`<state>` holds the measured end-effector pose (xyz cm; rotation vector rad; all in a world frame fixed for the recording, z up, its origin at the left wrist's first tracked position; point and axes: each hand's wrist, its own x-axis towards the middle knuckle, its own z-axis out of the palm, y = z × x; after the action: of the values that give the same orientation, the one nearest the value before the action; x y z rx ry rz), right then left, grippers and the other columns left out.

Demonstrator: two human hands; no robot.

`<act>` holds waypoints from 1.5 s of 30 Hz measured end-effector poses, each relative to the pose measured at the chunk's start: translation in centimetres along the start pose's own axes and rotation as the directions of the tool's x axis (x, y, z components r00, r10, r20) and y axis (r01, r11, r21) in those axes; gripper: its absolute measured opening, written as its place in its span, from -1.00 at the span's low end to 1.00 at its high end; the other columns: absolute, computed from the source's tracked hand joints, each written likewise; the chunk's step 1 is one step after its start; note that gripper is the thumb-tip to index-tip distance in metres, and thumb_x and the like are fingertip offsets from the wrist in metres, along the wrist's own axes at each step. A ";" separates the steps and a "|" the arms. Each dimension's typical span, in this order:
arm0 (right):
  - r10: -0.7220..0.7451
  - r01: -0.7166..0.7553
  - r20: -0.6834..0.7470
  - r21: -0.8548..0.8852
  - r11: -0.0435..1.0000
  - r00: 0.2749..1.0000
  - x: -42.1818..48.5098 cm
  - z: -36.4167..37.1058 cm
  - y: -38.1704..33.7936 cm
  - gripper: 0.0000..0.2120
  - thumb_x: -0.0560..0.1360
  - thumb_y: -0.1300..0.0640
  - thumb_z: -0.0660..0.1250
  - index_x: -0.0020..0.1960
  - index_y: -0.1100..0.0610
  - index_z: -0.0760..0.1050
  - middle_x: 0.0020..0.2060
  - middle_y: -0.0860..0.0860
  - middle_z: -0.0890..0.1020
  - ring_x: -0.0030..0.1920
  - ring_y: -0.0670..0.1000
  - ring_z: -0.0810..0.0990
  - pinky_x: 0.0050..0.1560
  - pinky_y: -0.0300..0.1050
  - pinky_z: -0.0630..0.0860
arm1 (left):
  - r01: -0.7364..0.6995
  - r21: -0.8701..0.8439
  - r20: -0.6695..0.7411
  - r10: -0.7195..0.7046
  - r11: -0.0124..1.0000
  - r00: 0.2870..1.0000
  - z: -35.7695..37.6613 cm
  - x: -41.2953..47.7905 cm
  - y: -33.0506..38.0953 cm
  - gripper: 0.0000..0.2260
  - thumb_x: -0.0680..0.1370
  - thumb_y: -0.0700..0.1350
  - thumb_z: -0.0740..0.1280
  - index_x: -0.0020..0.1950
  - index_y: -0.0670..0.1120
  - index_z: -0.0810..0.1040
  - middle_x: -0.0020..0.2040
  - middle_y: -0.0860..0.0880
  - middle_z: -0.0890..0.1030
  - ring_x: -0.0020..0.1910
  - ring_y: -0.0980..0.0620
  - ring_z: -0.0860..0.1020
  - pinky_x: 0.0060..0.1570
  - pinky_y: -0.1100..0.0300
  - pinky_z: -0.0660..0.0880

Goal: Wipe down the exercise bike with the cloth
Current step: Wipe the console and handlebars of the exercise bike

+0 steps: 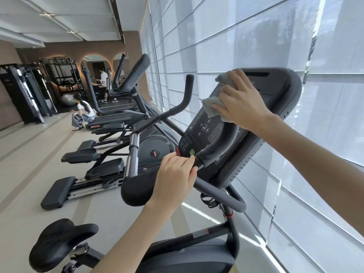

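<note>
Here, I press the crumpled pale green cloth [211, 107] under my flat-fingered right hand [242, 101] against the dark grey exercise bike console [279, 91], left hand [175, 174] clamped round the black handlebar [216, 196]; light, overlapping strokes should spare the buttons [212, 131].

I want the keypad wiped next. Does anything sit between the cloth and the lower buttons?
Yes. The curved grip bar arcs across the console face just below the cloth that the right hand presses, covering part of the keypad. The left hand grips the handlebar lower down.
</note>
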<state>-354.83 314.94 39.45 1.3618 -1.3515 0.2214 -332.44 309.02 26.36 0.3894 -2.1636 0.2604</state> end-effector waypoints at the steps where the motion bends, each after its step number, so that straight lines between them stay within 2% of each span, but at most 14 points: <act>1: -0.037 0.037 0.008 0.001 0.999 0.999 -0.5 0.0 -0.3 -0.57 0.58 -0.03 0.18 -0.27 0.23 0.59 -0.27 0.10 0.63 0.15 0.22 0.51 0.35 0.20 0.28 | -0.003 -0.001 0.002 0.003 1.000 1.000 0.0 0.0 0.0 -0.80 0.44 -0.20 0.44 0.03 -0.21 0.66 -0.20 -0.06 0.68 -0.19 -0.05 0.61 0.13 0.00 0.51; 4: -0.097 0.097 0.018 0.044 0.994 0.995 -3.3 0.3 -2.7 -0.58 0.58 -0.02 0.20 -0.30 0.22 0.58 -0.30 0.09 0.64 0.10 0.16 0.55 0.32 0.16 0.33 | -0.001 -0.009 0.003 0.001 1.000 1.000 0.0 0.0 -0.1 -0.81 0.45 -0.19 0.43 0.03 -0.21 0.66 -0.19 -0.07 0.68 -0.20 -0.05 0.60 0.14 -0.01 0.50; 9: 0.125 -0.107 -0.034 0.331 0.937 0.992 -6.2 0.9 -7.0 -0.63 0.58 0.06 0.21 -0.28 0.26 0.56 -0.29 0.10 0.63 0.02 0.15 0.57 0.30 0.07 0.34 | -0.008 -0.005 0.003 0.008 1.000 1.000 0.0 0.1 0.0 -0.82 0.47 -0.18 0.38 0.02 -0.21 0.66 -0.21 -0.07 0.67 -0.21 -0.03 0.61 0.18 -0.02 0.47; 13: 0.296 -0.214 -0.045 0.590 0.779 0.954 -7.2 0.5 -9.5 -0.70 0.57 0.11 0.21 -0.17 0.27 0.59 -0.19 0.10 0.64 0.00 0.15 0.55 0.22 0.03 0.36 | -0.015 0.004 -0.006 0.015 1.000 1.000 0.1 0.1 -0.1 -0.83 0.47 -0.17 0.36 0.01 -0.20 0.66 -0.23 -0.06 0.66 -0.23 -0.02 0.60 0.20 0.00 0.46; 16: 0.415 -0.307 0.007 0.684 0.662 0.910 -6.8 -0.2 -10.0 -0.69 0.58 0.12 0.15 -0.16 0.26 0.57 -0.29 0.06 0.59 -0.15 0.05 0.50 0.26 0.13 0.32 | -0.016 0.012 -0.011 0.016 1.000 1.000 0.3 -0.1 -0.3 -0.83 0.45 -0.19 0.42 0.02 -0.20 0.66 -0.22 -0.05 0.66 -0.22 -0.03 0.59 0.19 0.01 0.45; 18: 0.526 -0.366 -0.033 0.681 0.634 0.850 -5.9 -0.8 -8.7 -0.69 0.59 0.13 0.13 -0.14 0.27 0.56 -0.31 0.07 0.55 -0.18 0.06 0.50 0.36 0.12 0.24 | -0.021 0.016 -0.005 0.021 1.000 1.000 0.4 -0.1 -0.4 -0.82 0.45 -0.19 0.43 0.03 -0.19 0.65 -0.21 -0.04 0.67 -0.21 -0.02 0.59 0.19 0.01 0.46; 20: 0.582 -0.358 -0.172 0.641 0.678 0.795 -4.3 -1.5 -6.4 -0.75 0.58 0.18 0.16 -0.07 0.27 0.57 -0.27 0.07 0.56 -0.14 0.07 0.49 0.39 0.07 0.18 | -0.022 0.020 -0.008 0.022 1.000 1.000 0.4 -0.1 -0.5 -0.81 0.45 -0.18 0.44 0.04 -0.18 0.65 -0.20 -0.04 0.67 -0.21 -0.02 0.59 0.19 0.00 0.46; 23: 0.556 -0.394 -0.358 0.434 0.810 0.750 -1.2 -2.0 -2.7 -0.79 0.56 0.16 0.22 -0.05 0.26 0.58 -0.17 0.11 0.60 -0.03 0.12 0.51 0.38 0.09 0.19 | -0.022 0.019 -0.020 0.023 1.000 1.000 0.5 -0.1 -0.5 -0.80 0.43 -0.19 0.45 0.03 -0.19 0.66 -0.21 -0.04 0.67 -0.20 -0.02 0.60 0.18 0.00 0.47; 25: 0.501 -0.420 -0.389 0.277 0.864 0.773 0.4 -1.7 -1.1 -0.76 0.57 0.09 0.24 -0.02 0.25 0.59 -0.08 0.12 0.62 0.05 0.17 0.55 0.37 0.13 0.23 | -0.022 0.019 -0.023 0.022 1.000 0.999 0.5 -0.1 -0.4 -0.80 0.43 -0.19 0.45 0.03 -0.19 0.66 -0.21 -0.04 0.67 -0.21 -0.02 0.60 0.16 0.00 0.48; 28: 0.434 -0.401 -0.271 0.170 0.900 0.859 1.2 -0.6 0.0 -0.74 0.56 0.07 0.25 0.02 0.26 0.58 0.02 0.17 0.60 0.19 0.23 0.51 0.35 0.20 0.27 | -0.019 0.005 -0.021 0.019 1.000 1.000 0.5 -0.1 -0.4 -0.80 0.43 -0.19 0.45 0.03 -0.19 0.66 -0.20 -0.04 0.67 -0.21 0.00 0.60 0.16 -0.01 0.49; 31: 0.448 -0.396 -0.074 0.355 0.847 0.891 1.2 0.1 0.3 -0.76 0.53 0.13 0.25 0.05 0.28 0.55 0.02 0.22 0.56 0.12 0.28 0.49 0.21 0.13 0.38 | -0.021 -0.003 -0.019 0.021 1.000 1.000 0.5 -0.1 -0.4 -0.80 0.43 -0.20 0.45 0.04 -0.20 0.66 -0.20 -0.04 0.67 -0.20 0.00 0.61 0.16 -0.01 0.49; 34: 0.543 -0.478 0.039 0.531 0.700 0.839 1.1 0.2 -0.1 -0.76 0.51 0.16 0.26 0.14 0.23 0.50 0.09 0.17 0.52 0.08 0.23 0.47 0.09 -0.06 0.38 | -0.020 0.000 -0.020 0.020 1.000 1.000 0.6 -0.1 -0.3 -0.80 0.44 -0.21 0.44 0.04 -0.21 0.66 -0.19 -0.05 0.67 -0.20 -0.01 0.61 0.16 -0.03 0.49; 39: 0.660 -0.566 0.109 0.628 0.535 0.744 -0.5 0.4 -2.3 -0.55 0.58 0.06 0.19 0.44 0.06 0.23 0.37 0.13 0.29 0.19 0.14 0.44 -0.03 -0.13 0.37 | -0.017 0.001 -0.009 0.017 1.000 1.000 0.5 -0.1 -0.3 -0.80 0.43 -0.22 0.45 0.04 -0.22 0.66 -0.18 -0.06 0.67 -0.19 -0.02 0.61 0.18 -0.04 0.48; 45: 0.719 -0.654 0.196 0.616 0.439 0.667 -4.0 0.8 -6.6 -0.39 0.58 0.05 0.16 0.53 0.02 -0.07 0.37 0.20 0.29 0.05 0.20 0.53 -0.15 -0.12 0.40 | -0.028 0.011 0.000 0.028 1.000 1.000 0.4 -0.1 -0.3 -0.80 0.44 -0.23 0.44 0.05 -0.23 0.65 -0.20 -0.08 0.67 -0.20 -0.04 0.60 0.19 -0.04 0.46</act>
<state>-351.46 314.55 32.46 1.2034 -1.7847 1.4365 -332.60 308.57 26.04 0.3662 -2.1695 0.2884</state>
